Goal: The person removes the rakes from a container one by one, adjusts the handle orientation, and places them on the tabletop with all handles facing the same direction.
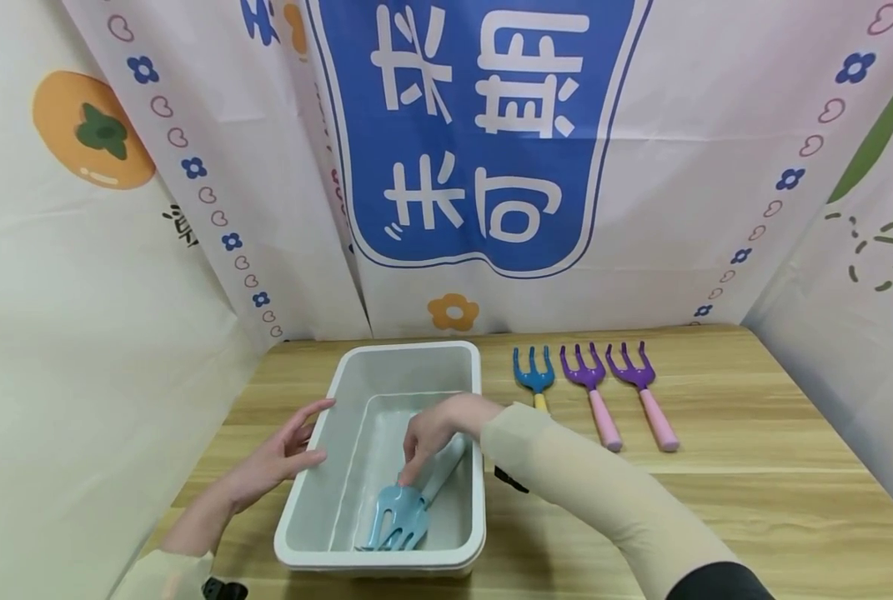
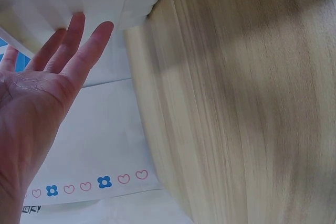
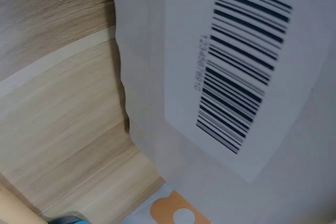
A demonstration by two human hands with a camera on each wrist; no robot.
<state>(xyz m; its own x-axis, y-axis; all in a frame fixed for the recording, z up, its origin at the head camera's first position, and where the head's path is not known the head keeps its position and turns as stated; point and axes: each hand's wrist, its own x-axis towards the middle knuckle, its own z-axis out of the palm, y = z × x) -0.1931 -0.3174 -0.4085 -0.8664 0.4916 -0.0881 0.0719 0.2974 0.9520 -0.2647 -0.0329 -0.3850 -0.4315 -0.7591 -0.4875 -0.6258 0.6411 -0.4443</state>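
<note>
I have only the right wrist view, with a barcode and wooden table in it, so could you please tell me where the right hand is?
Observer: The right hand reaches down inside the pale bin, at two light-blue garden tools; I cannot tell whether it grips one.
Operator: Thank you, and may I ask where the left hand is?
Observer: The left hand is at the bin's left rim, with its thumb and fingers spread apart.

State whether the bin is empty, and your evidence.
The bin is not empty: the head view shows light-blue tools inside it, by the right hand.
</note>
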